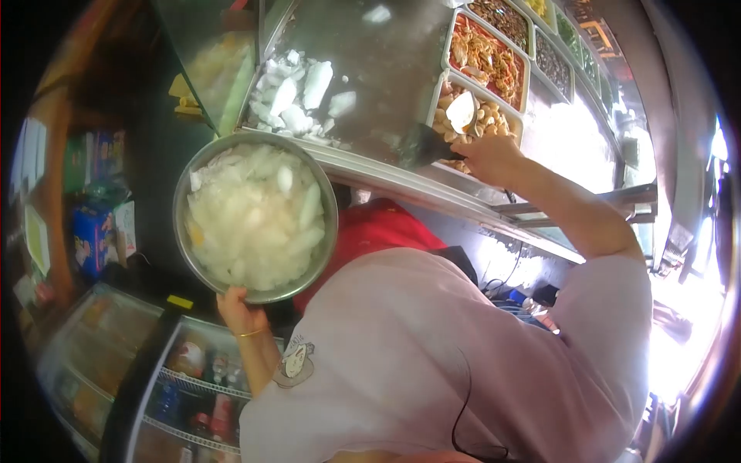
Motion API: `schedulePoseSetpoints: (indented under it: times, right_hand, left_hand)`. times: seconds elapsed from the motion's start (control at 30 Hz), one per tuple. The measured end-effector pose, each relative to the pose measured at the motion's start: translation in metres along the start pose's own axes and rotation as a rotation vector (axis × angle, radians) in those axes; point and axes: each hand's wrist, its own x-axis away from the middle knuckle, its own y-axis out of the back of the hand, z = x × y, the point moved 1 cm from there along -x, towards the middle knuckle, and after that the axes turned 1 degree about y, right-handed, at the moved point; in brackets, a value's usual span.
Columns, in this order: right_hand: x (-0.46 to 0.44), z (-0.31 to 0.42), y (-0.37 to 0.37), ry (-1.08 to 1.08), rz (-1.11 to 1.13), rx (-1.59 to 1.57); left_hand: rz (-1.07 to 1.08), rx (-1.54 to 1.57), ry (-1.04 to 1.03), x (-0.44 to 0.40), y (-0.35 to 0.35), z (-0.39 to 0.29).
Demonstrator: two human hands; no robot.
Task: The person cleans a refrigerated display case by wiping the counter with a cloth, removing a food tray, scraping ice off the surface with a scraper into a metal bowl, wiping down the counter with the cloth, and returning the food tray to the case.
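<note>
Bowl is near counter edge; hands well apart.

Silvery bowl, whitish contents, red cloth

A glass-fronted fridge with wire shelves stands near left — dark shadow beyond it. A metal counter spans the far side — bright white light floods the right.
</note>
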Motion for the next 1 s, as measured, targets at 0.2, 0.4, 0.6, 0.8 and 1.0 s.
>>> schedulePoseSetpoints:
  times: [0.2,0.4,0.6,0.8,1.0]
  right_hand:
    - [-0.003,-0.020,-0.040,0.100,-0.124,-0.119]
    - [-0.036,-0.001,-0.039,0.055,-0.175,-0.161]
    - [-0.123,0.074,0.036,0.313,-0.384,-0.205]
    - [-0.176,0.135,0.044,0.317,-0.359,-0.527]
    - [-0.220,0.123,-0.014,0.258,-0.374,-0.742]
  left_hand:
    - [-0.011,0.106,0.031,0.007,-0.008,0.030]
    - [-0.093,0.133,0.045,0.025,-0.014,0.036]
    - [-0.120,0.169,-0.032,0.034,-0.002,0.043]
    - [-0.141,0.241,-0.067,0.044,-0.004,0.047]
    - [-0.177,0.217,-0.019,0.034,-0.012,0.058]
